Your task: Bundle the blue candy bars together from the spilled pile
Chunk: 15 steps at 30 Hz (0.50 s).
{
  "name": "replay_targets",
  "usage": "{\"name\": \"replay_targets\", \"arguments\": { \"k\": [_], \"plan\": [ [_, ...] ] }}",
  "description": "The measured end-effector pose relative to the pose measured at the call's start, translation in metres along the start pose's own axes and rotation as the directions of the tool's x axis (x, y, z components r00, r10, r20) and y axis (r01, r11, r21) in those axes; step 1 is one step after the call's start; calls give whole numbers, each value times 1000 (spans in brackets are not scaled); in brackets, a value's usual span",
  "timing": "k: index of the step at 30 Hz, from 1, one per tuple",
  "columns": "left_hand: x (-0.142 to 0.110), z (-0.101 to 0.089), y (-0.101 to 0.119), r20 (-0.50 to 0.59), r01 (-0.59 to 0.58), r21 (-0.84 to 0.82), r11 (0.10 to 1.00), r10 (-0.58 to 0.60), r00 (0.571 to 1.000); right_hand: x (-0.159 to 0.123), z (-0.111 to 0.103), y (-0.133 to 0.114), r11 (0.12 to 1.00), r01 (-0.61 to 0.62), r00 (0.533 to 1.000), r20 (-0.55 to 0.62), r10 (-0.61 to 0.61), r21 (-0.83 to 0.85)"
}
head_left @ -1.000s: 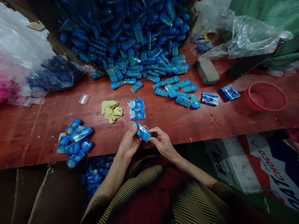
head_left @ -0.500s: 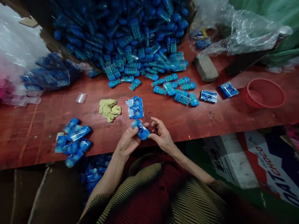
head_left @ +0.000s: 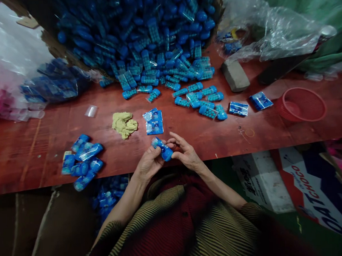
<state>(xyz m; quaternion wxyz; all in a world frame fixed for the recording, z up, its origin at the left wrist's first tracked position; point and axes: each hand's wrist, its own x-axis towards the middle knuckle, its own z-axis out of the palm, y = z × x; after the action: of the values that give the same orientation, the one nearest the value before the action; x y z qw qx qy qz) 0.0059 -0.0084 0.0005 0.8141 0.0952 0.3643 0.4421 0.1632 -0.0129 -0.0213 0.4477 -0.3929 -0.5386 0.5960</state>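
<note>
A small candy bottle (head_left: 165,152) in a blue printed sleeve is held over the table's front edge, tilted. My left hand (head_left: 149,161) is closed around its upper left side, thumb on top. My right hand (head_left: 187,153) is at the lower right end, thumb by the bottle and index finger raised; the other fingertips curl behind it and are partly hidden. Just beyond lies a small stack of flat blue printed sleeves (head_left: 154,128). A crumpled yellow-green cloth (head_left: 124,124) rests left of the stack. Several sleeved bottles (head_left: 87,156) lie in a group at the left.
Unsleeved bottles with blue beads (head_left: 157,74) spill from a large carton at the back. Right of them are a grey block (head_left: 236,77), two blue sleeve packs (head_left: 238,109) and a red plastic basket (head_left: 303,105). A clear tube (head_left: 91,111) lies left. Cartons (head_left: 304,186) stand below the table.
The bottle has turned a little in my fingers, and its sleeve, which stuck out at the top, now sits closer around it. Both hands stay near the same place.
</note>
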Motion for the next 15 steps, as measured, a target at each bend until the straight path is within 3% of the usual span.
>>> {"name": "replay_targets", "arguments": {
  "k": [9, 15],
  "plan": [
    [1, 10, -15, -138, -63, -86, 994, 50, 989, -2, 4, 20, 982, 140, 984, -93, -152, -127],
    [-1, 15, -16, -109, -64, -93, 994, 54, 993, -3, 9, 22, 980, 161, 972, -156, -178, -117]
  ]
}}
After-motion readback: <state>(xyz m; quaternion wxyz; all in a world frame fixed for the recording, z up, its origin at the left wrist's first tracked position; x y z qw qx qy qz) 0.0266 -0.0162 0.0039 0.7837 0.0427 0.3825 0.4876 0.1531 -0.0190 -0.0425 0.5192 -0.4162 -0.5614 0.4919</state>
